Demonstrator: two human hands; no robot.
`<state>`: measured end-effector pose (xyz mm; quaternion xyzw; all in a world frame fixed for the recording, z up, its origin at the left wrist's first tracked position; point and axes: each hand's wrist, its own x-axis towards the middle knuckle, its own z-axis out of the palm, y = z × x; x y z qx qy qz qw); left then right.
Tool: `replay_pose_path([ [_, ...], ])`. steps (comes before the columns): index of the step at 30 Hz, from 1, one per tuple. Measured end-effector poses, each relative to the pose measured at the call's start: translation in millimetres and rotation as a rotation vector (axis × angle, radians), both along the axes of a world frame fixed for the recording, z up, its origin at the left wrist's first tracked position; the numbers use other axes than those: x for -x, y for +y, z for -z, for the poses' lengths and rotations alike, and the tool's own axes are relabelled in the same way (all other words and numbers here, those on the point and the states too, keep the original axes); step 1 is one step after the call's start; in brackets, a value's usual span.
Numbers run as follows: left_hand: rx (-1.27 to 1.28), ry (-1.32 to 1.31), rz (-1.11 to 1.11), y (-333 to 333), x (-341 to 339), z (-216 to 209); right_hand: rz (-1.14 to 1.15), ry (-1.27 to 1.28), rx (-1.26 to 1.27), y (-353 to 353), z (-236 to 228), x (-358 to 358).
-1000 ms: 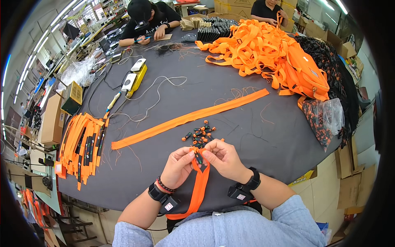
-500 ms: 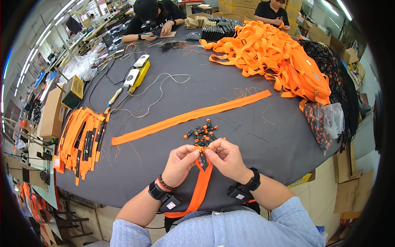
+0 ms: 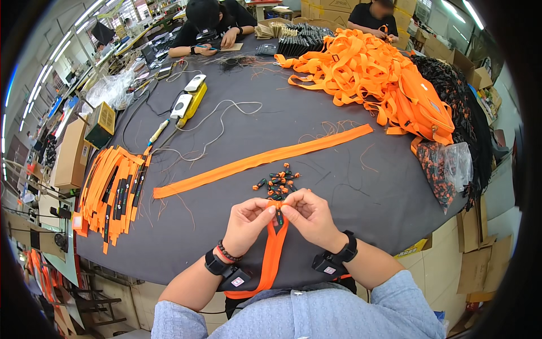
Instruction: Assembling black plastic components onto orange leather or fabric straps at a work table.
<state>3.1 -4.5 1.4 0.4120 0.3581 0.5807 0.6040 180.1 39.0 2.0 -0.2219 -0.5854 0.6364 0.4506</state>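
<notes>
Left hand [image 3: 247, 225]: grip pinched, thumb against fingertips, on one side of the upper end of an orange tape [image 3: 272, 257]. Right hand [image 3: 311, 219]: grip likewise pinched, on the other side of that same end. Between the thumbs hangs a small black pull [image 3: 279, 217], partly covered by the fingers; I cannot tell from here whether it is threaded on. Just below the thumbs the tape parts into two strands, which join lower down; it runs toward the wearer and bends left at the near edge of the tabletop [image 3: 169, 243]. Each wrist carries a black strapped device; the left also wears a beaded bracelet [image 3: 230, 252].

Just beyond the fingertips: a loose cluster of black-and-orange pulls [image 3: 280, 181]. Past it, a long orange strip [image 3: 262, 161] lies flat and slanting, right end farther away. To the left, a stack of orange and black strips [image 3: 113, 189]; behind it, a pen-shaped tool [image 3: 158, 131] and a yellow power strip [image 3: 193, 107].

Far right: a heap of orange straps [image 3: 350, 68], an orange bag [image 3: 426, 110] against it, and a clear plastic bag [image 3: 457, 164] nearer. Across the tabletop, one co-worker [image 3: 210, 25] bends over a brown card; a second [image 3: 367, 22] sits behind the heap.
</notes>
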Motion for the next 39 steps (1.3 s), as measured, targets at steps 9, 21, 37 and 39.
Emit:
replay_pose_path([
  [9, -0.048, 0.039, -0.037, -1.1, -3.6, -0.7, 0.036, -0.023, -0.142, 0.5, -1.8, 1.5],
  [21, -0.024, 0.022, -0.016, -1.3, -3.3, 0.8, 0.107, -0.141, -0.288, 4.7, 0.9, -2.9],
  [37, -0.036, 0.112, 0.007, -1.5, -7.7, -3.7, 0.167, -0.075, -0.273, 3.9, 7.2, 2.5],
  [39, -0.029, 0.083, 0.020, -0.7, -9.2, 1.7, 0.196, -0.171, -0.382, 4.7, 5.0, -1.0],
])
